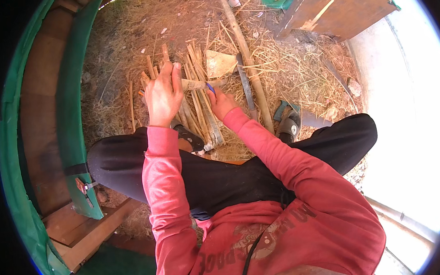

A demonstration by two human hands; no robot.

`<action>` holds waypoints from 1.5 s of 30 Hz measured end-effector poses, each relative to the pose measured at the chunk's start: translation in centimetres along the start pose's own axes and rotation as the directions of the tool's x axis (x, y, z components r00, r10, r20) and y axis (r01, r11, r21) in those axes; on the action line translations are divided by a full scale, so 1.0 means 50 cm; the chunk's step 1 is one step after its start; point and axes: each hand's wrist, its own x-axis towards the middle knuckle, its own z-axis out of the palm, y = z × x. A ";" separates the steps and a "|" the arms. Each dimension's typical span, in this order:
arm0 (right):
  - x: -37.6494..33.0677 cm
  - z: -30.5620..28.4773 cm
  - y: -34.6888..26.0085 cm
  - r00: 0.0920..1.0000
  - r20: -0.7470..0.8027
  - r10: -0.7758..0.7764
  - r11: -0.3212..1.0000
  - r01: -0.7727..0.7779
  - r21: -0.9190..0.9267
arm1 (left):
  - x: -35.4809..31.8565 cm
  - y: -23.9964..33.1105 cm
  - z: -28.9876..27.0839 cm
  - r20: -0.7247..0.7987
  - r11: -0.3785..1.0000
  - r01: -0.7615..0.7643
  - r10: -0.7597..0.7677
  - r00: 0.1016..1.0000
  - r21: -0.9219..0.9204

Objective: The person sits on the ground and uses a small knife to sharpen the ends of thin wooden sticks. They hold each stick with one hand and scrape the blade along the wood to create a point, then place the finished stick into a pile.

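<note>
Head view, item by item.

Your left hand: raised over the pile, fingers nearly straight and close together, palm side closed lightly around one end of a short split wooden stick that lies crosswise.

Your right hand: curled shut around a small tool with a blue handle, its tip touching the stick near the middle. The blade itself is too small to make out; it is probably a knife.

Bundle of split sticks: lying on the ground under both hands, fanned lengthwise away from you, between your sandalled feet.

Long pole: lying on the straw just right of the bundle, with a long flat blade beside it.

Flat pale offcut: beyond the stick, on the straw.

Straw-covered ground: carries everything.

Wooden box: upper right, well apart.

Progress, judged: many sticks are already split and piled; the one in hand is being trimmed, and the pole remains whole.
</note>
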 end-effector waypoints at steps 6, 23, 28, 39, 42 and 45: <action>0.048 0.114 0.183 0.973 -0.201 0.115 0.984 -0.139 -0.108 | 0.010 0.014 -0.003 0.072 0.999 0.036 -0.033 0.997 -0.040; -0.005 -0.011 0.027 0.997 0.057 0.053 0.998 -0.055 0.044 | 0.006 -0.022 -0.011 0.021 0.995 0.101 -0.102 0.995 0.024; -0.052 -0.044 -0.102 0.978 -0.083 -0.193 0.955 0.207 0.212 | 0.007 -0.017 0.000 0.018 0.997 0.063 -0.063 0.998 0.044; -0.040 -0.047 -0.083 0.997 0.054 -0.057 0.973 0.043 0.226 | -0.004 -0.020 -0.007 0.023 0.999 0.033 -0.034 0.999 0.037; -0.025 0.000 -0.035 0.985 -0.146 -0.096 0.985 0.115 0.126 | 0.005 -0.015 -0.001 0.011 1.000 -0.009 0.009 1.000 0.002; -0.019 0.018 -0.022 0.967 -0.181 -0.177 0.978 0.193 0.074 | -0.002 -0.031 -0.009 0.023 0.998 0.029 -0.031 0.999 0.059</action>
